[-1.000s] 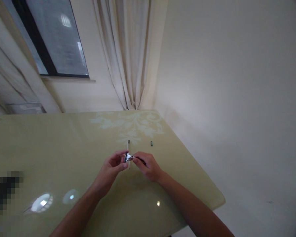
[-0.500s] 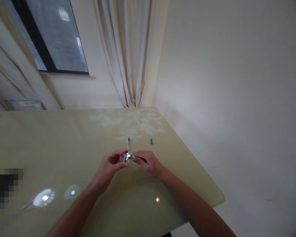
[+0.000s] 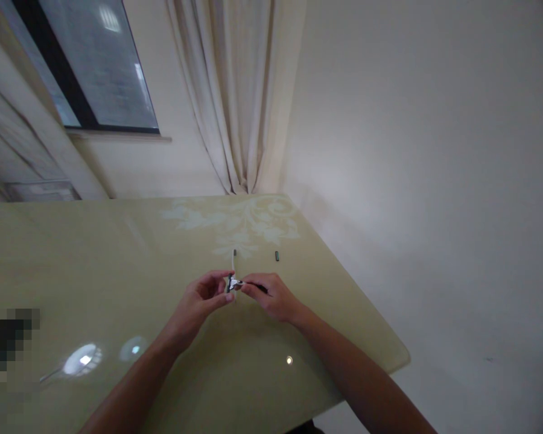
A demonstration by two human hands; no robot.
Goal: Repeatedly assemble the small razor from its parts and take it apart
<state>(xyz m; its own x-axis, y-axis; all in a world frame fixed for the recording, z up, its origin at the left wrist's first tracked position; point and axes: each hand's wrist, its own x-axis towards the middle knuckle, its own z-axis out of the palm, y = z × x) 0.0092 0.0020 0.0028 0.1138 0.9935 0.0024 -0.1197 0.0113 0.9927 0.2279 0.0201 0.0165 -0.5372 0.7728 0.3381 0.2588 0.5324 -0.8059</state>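
A small razor (image 3: 235,283) with a shiny metal neck and dark handle is between my two hands above the table. My left hand (image 3: 207,293) pinches the ends of its dark head between thumb and a finger. Around the handle, my right hand (image 3: 271,294) is closed. A toothbrush (image 3: 233,261) with a white handle and dark bristles lies on the table just beyond, its lower part partly hidden by the razor and fingers. To the right of it lies a small dark cartridge (image 3: 277,256).
The glossy yellowish table (image 3: 72,259) has a pale floral pattern near its far edge. A wall (image 3: 411,181) runs along its right side. Beyond the table are curtains (image 3: 235,90) and a window (image 3: 99,66). A pixelated dark patch is at the lower left.
The view has shifted slightly. Both hands keep their hold on the razor, whose metal neck appears turned a little.
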